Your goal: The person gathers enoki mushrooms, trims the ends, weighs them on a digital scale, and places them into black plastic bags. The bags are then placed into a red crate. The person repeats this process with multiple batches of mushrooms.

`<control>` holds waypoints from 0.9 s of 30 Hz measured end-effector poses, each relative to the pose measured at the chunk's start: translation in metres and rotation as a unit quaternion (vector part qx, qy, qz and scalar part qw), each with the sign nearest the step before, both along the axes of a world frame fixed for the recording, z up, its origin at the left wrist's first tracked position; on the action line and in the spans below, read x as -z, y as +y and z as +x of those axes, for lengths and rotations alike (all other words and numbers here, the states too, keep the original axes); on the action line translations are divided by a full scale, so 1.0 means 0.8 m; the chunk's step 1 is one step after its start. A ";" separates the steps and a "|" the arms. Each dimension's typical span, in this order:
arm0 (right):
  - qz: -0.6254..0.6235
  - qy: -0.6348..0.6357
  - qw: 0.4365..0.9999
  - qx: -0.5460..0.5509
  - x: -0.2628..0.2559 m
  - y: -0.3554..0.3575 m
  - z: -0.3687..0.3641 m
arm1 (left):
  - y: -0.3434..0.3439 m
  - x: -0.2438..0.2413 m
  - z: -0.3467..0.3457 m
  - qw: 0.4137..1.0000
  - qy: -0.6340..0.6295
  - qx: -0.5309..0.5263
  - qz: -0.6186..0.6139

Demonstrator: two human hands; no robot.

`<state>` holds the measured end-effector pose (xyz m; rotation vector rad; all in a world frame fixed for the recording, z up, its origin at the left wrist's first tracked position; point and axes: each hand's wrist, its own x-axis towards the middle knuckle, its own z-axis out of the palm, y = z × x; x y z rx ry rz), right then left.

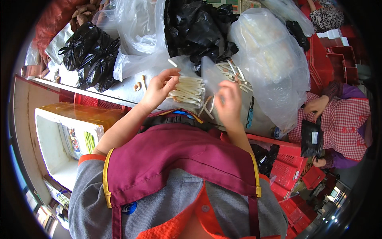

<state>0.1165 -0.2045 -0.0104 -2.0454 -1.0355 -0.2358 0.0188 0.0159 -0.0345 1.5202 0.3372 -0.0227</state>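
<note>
A clear plastic tray [203, 101] lies on the metal worktop before me. Pale, slender mushroom stems [188, 91] are laid across it in a dense row. My left hand [162, 86] is at the tray's left side, thumb and forefinger apart over the stem ends, with nothing visible between them. Just beyond its fingertips is a short white stem piece [172, 62]. To the tray's right, my right hand [229, 101] is raised with curled, blurred fingers; whether it holds anything is unclear. Beside it rises a translucent plastic flap [209, 73], possibly the tray's lid. Loose brown-capped mushrooms [231, 71] lie behind.
A blue-handled knife [250, 115] lies right of my right hand. Black plastic bags [89, 56] and a large clear bag [268, 50] crowd the worktop [116, 96]. A white foam box [50, 149] stands at left. At right, a person in a checked apron [340, 122] holds a black bag.
</note>
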 end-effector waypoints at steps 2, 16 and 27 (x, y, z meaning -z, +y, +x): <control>-0.055 -0.023 0.996 -0.064 0.004 0.021 -0.021 | -0.011 -0.019 0.003 0.989 0.041 -0.030 -0.136; -0.012 0.215 0.973 0.085 0.094 0.016 -0.017 | 0.010 0.014 -0.030 0.976 -0.013 -0.083 0.199; -0.075 0.139 0.979 0.132 0.095 0.038 -0.014 | 0.019 0.048 -0.030 0.932 -0.008 -0.064 0.357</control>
